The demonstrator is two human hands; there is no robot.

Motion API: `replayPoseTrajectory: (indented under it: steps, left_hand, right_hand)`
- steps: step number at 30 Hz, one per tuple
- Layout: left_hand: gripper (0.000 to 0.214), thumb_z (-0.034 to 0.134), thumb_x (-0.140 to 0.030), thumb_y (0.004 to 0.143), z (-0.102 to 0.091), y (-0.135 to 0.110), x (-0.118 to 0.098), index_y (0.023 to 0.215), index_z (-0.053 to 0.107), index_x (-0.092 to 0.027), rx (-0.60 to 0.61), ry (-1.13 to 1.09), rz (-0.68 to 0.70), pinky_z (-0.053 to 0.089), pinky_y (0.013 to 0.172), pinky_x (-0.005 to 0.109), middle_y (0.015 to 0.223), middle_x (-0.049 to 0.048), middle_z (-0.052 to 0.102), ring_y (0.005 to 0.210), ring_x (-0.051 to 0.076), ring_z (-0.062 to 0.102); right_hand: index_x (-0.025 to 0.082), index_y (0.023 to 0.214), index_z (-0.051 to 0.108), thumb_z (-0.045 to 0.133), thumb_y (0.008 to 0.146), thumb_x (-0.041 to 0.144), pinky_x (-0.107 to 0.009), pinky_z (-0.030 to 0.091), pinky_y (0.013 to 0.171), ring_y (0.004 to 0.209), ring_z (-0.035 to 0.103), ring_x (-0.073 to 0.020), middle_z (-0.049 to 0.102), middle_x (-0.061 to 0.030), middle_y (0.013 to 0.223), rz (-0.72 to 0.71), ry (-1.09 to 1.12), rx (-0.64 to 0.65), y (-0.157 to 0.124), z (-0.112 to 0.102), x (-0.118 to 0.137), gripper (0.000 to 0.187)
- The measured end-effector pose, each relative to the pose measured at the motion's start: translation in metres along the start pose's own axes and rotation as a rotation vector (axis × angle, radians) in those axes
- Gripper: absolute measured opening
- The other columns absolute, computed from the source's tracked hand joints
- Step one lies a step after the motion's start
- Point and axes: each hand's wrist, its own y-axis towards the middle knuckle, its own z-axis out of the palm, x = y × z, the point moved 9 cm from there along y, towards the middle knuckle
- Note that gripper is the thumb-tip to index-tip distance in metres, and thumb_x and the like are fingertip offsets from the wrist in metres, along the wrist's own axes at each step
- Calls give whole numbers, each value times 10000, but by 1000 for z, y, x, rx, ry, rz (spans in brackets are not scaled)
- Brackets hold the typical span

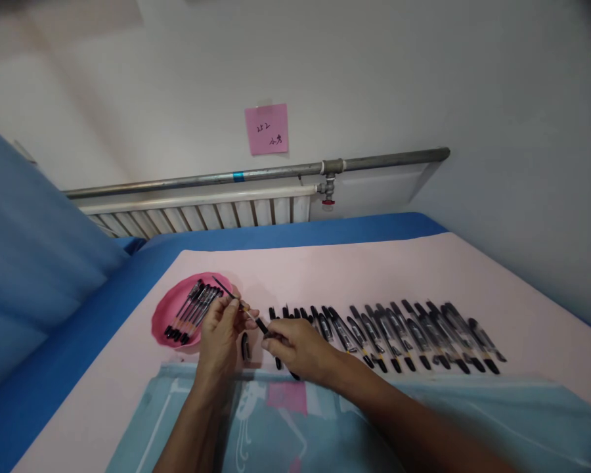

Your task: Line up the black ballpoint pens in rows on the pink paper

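My left hand (220, 332) pinches a thin dark rod, which looks like a pen refill (221, 286), its far end pointing up and left over the bowl's edge. My right hand (300, 345) is closed around a black pen part (261, 324), in line with the refill; the fingers cover where the two meet. Left of my hands, a pink bowl (158, 314) holds several clear pens (192, 312) with black ends. Just below my hands a black pen cap (245, 347) lies on the pink surface. To the right stretches a row of pens and loose black caps (384, 332).
A pink sheet (335, 269) covers the blue-edged table (295, 228). Along the near edge lies a teal printed cloth (177, 407). Behind are a radiator (217, 213), a metal pipe (276, 172) with a red valve, and a pink note (266, 129). A blue curtain (34, 249) hangs left.
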Motion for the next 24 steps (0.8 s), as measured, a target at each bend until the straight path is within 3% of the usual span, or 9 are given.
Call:
replayPoseTrajectory:
  steps: [16,24]
  left_hand:
    - [234,672,-311,661,4,-4,-4,782,529,-170,19,33,18,471,527,214,672,-31,588,629,133,630]
    - [241,676,-342,652,16,-7,11,771,586,-153,138,108,-96,462,562,221,697,-6,616,628,115,592]
  right_hand:
    - [154,604,490,502,756,200,-199,195,489,512,359,-72,412,49,538,49,-80,38,1,4,-6,159]
    - [157,618,478,491,752,164,-193,202,493,516,367,-70,403,57,534,48,-55,22,1,-1,-6,135]
